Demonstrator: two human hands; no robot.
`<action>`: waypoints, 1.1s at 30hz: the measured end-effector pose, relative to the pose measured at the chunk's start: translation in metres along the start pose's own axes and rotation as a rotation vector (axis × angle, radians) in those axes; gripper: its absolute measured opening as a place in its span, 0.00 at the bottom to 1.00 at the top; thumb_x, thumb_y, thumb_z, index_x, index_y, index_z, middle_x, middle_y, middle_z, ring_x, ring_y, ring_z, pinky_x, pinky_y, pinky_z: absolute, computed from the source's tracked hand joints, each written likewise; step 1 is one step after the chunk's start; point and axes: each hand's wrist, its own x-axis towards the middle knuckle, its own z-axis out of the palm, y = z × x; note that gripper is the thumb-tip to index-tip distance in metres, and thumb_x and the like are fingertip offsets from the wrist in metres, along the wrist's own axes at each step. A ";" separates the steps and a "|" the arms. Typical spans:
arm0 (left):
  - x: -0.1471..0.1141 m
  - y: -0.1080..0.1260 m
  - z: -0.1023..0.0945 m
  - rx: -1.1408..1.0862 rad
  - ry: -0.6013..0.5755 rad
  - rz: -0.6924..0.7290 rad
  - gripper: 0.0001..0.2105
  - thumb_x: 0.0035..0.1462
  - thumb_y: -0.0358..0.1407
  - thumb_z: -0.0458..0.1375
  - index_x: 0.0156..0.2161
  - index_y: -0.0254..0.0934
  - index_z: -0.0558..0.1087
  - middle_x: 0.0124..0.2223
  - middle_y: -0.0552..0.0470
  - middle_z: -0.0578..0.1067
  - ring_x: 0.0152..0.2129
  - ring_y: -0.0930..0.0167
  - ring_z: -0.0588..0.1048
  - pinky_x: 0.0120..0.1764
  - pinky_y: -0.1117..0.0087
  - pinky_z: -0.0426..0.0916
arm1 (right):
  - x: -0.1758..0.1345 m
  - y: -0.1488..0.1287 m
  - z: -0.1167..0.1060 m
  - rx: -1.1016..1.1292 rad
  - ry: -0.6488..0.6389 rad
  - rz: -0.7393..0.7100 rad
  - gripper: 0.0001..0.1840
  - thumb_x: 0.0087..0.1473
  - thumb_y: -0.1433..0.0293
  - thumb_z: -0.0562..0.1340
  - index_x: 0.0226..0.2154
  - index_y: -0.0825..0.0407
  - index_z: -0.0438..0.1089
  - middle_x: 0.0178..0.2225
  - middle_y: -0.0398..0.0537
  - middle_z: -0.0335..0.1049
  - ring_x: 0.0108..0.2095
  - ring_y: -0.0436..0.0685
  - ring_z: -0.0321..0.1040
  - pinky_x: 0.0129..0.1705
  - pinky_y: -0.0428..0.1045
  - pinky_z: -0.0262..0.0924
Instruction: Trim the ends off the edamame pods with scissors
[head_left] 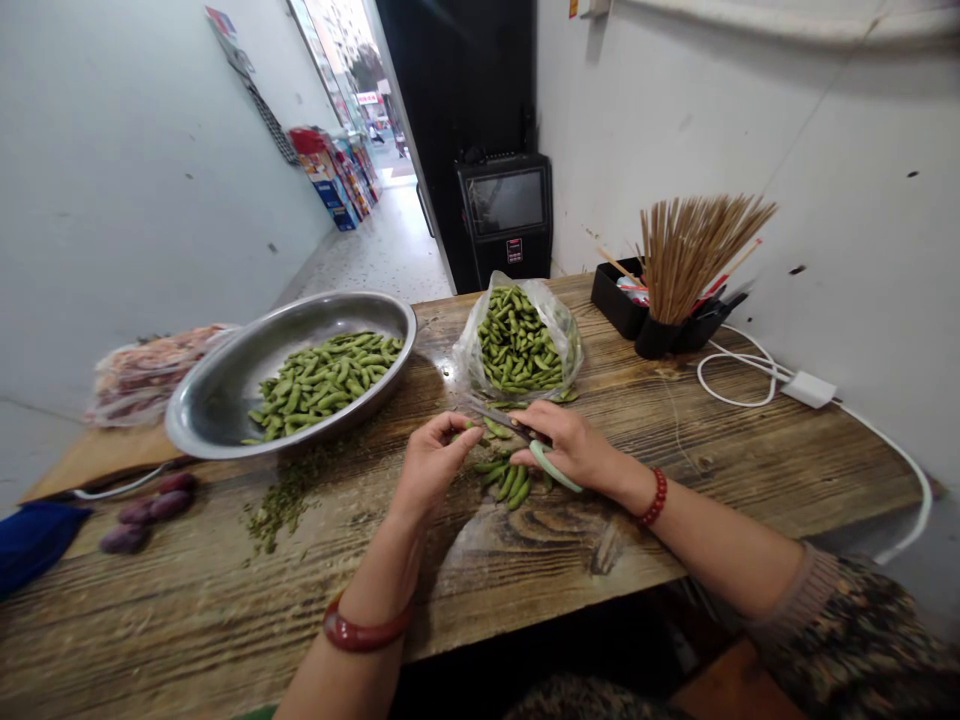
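My right hand (566, 440) is closed round a pair of scissors (551, 465) with pale green handles, its blades pointing left toward my other hand. Between the thumb and fingers of my left hand (435, 455) is a green edamame pod (459, 434), mostly covered by the fingers. Several loose pods (514, 485) lie on the wood beneath the scissors. Just beyond my hands stands an opened clear plastic bag (469, 345) full of pods. To the left, a wide steel basin (225, 385) holds a heap of pods (322, 385). Small green trimmings (281, 505) are scattered below its rim.
Wooden sticks (694, 250) stand in a black holder (660, 335) at the back right, near a white cable with an adapter (808, 388). Purple onions (150, 510), a blue cloth (37, 540) and bagged meat (150, 375) are at the left of the wooden table (187, 640).
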 end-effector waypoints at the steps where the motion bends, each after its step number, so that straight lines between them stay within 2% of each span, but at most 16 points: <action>1: 0.000 0.001 0.000 -0.044 0.002 -0.038 0.08 0.46 0.36 0.65 0.28 0.33 0.72 0.20 0.59 0.65 0.16 0.80 0.59 0.20 0.78 0.52 | 0.000 0.002 0.000 0.009 0.037 0.007 0.24 0.52 0.63 0.66 0.50 0.54 0.66 0.36 0.50 0.66 0.34 0.55 0.65 0.38 0.49 0.62; 4: -0.002 0.004 -0.001 -0.197 -0.033 -0.109 0.10 0.48 0.38 0.64 0.33 0.33 0.72 0.21 0.59 0.66 0.14 0.81 0.57 0.17 0.79 0.47 | 0.001 0.004 0.000 0.016 0.102 0.020 0.25 0.52 0.62 0.66 0.50 0.54 0.66 0.35 0.50 0.66 0.33 0.54 0.64 0.36 0.50 0.62; 7: -0.002 0.007 -0.002 -0.308 -0.052 -0.141 0.12 0.48 0.38 0.64 0.36 0.33 0.71 0.25 0.56 0.71 0.14 0.83 0.57 0.16 0.81 0.45 | 0.002 0.000 -0.001 0.015 0.072 0.019 0.28 0.50 0.62 0.67 0.52 0.53 0.64 0.37 0.50 0.65 0.33 0.54 0.63 0.36 0.50 0.63; 13: -0.002 0.010 -0.003 -0.462 -0.052 -0.175 0.12 0.45 0.36 0.66 0.34 0.33 0.70 0.25 0.55 0.71 0.13 0.84 0.58 0.14 0.83 0.46 | 0.002 -0.006 -0.002 -0.015 0.027 -0.014 0.32 0.49 0.63 0.68 0.55 0.52 0.61 0.41 0.52 0.65 0.39 0.57 0.65 0.42 0.53 0.64; 24: -0.003 0.009 0.001 -0.457 -0.105 -0.186 0.12 0.45 0.35 0.66 0.33 0.32 0.71 0.24 0.54 0.72 0.13 0.84 0.59 0.15 0.84 0.47 | 0.002 -0.006 -0.002 -0.057 0.006 -0.011 0.32 0.48 0.65 0.68 0.55 0.51 0.61 0.40 0.51 0.64 0.38 0.57 0.64 0.41 0.51 0.63; 33: -0.003 0.009 0.000 -0.454 -0.137 -0.171 0.11 0.47 0.36 0.65 0.32 0.32 0.71 0.24 0.54 0.71 0.13 0.85 0.58 0.15 0.84 0.48 | 0.001 -0.007 -0.004 -0.049 -0.015 -0.020 0.28 0.50 0.67 0.67 0.54 0.52 0.63 0.39 0.50 0.65 0.37 0.55 0.65 0.40 0.49 0.63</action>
